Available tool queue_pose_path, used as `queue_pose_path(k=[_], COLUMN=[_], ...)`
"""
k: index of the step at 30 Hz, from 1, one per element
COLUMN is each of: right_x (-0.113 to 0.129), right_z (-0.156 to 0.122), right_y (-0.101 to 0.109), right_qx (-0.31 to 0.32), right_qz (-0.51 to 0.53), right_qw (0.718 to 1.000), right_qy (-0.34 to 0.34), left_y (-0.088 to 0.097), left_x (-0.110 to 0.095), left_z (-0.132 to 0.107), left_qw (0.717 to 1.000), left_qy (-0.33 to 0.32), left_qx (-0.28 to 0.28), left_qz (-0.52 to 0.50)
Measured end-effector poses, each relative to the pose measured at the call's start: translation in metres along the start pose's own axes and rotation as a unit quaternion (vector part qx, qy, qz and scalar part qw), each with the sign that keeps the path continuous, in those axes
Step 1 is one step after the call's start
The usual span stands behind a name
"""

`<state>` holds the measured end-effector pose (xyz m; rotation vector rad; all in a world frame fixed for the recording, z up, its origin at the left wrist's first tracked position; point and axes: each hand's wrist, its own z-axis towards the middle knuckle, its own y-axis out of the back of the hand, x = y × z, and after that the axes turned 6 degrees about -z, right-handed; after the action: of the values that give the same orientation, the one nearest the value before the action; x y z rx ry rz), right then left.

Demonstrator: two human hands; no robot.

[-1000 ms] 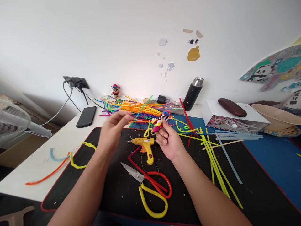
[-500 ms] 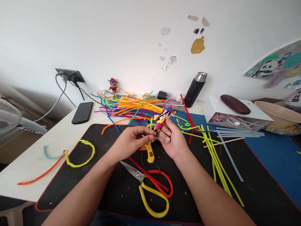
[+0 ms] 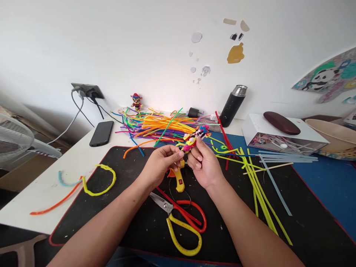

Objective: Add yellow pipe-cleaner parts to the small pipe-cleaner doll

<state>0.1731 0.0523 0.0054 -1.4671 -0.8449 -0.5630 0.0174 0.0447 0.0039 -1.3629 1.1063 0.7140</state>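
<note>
My right hand [image 3: 204, 163] holds a small pipe-cleaner doll [image 3: 199, 132] between thumb and fingers, above the black mat. The doll has a blue and pink head, yellow arms and a magenta lower body. At its lower end, my left hand [image 3: 167, 159] is closed in a pinch; the fingers hide the exact spot they grip. Below the hands lie a yellow glue gun [image 3: 180, 181], partly covered, and open scissors [image 3: 169, 213] with one red and one yellow handle. Red pipe cleaners [image 3: 187, 215] run under the scissors.
A heap of coloured pipe cleaners [image 3: 164, 126] lies along the wall, with a finished doll [image 3: 136, 102] behind it. Yellow-green pipe cleaners [image 3: 261, 193] and clear glue sticks [image 3: 289, 157] lie at right. A phone [image 3: 101, 133], black flask [image 3: 233, 106] and white box [image 3: 285, 139] stand around.
The left hand's fingers have shifted slightly up against the doll's lower end. The doll has turned a little in the right hand. The whole view has shifted slightly.
</note>
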Motion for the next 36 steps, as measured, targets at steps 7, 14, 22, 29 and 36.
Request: queue_pose_path(k=[7, 14, 22, 29, 36], right_x=[-0.002, -0.002, -0.006, -0.003, 0.000], right_z=[-0.002, -0.004, -0.003, -0.002, -0.002], right_y=[-0.003, -0.005, -0.003, -0.004, -0.006], right_qx=[0.010, 0.000, -0.005, 0.005, 0.007], right_qz=[-0.027, -0.033, 0.005, 0.027, 0.034], right_qw=[0.999, 0.999, 1.000, 0.998, 0.999], right_qy=[0.013, 0.008, -0.017, -0.048, -0.042], left_y=[-0.001, 0.000, -0.002, -0.006, -0.008], left_x=[-0.003, 0.001, 0.003, 0.007, 0.006], left_z=[0.002, 0.002, -0.001, -0.006, -0.009], left_qw=[0.996, 0.998, 0.984, 0.971, 0.965], left_qy=[0.024, -0.031, -0.153, -0.208, -0.219], left_qx=[-0.029, -0.037, -0.059, -0.068, -0.077], left_qz=[-0.085, -0.047, 0.067, 0.099, 0.120])
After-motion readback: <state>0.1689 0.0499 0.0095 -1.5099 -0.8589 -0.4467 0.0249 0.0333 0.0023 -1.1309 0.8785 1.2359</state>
